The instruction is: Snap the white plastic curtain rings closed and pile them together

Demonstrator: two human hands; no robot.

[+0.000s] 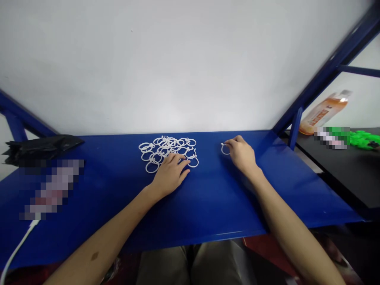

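Note:
A heap of thin white plastic rings (164, 149), each with a small loop or knob on its edge, lies on the blue tabletop (208, 206). Over the heap's near side rests my left hand (170, 173), palm down with its fingers spread, touching or just above some of the rings and hiding part of them. To the right, apart from the heap, my right hand (242, 155) pinches a single white ring (222, 151) by its upper edge, close to the tabletop. Its fingertips partly cover this ring.
A black plastic bag (44, 147) lies at the far left, above a blurred-out object with a white cable (20, 243). Blue frame bars (297, 122) rise at both sides. On a black surface at right are an orange drink bottle (325, 113) and bright green pieces (363, 138).

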